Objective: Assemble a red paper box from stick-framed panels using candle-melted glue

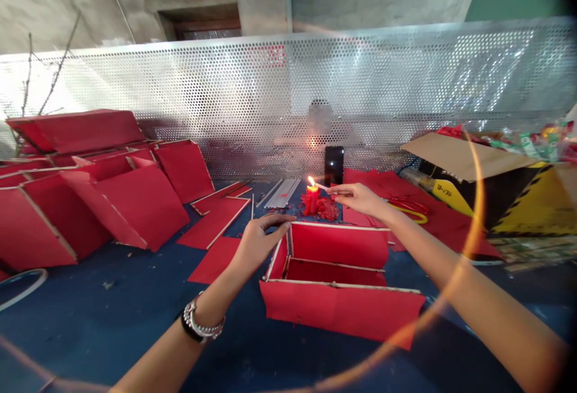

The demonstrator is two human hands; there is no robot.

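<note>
Two risks I see: my right hand point(358, 198) pinches a thin stick point(321, 187) in the candle point(311, 199) flame, while my left hand point(260, 238), fingers flat and released, rests on the red box point(338, 246) just beside, which could catch fire.

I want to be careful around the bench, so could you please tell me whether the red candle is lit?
Lit: the candle shows a small flame at its top, and the right hand holds a thin stick to it.

Left of the lit red candle point(311, 196), the stacked red cardboard panels point(67, 201) run off the picture's edge. The thin stick's point(321, 186) material is too small to tell. Right of the candle, the colourful packets point(536, 140) blur.
</note>
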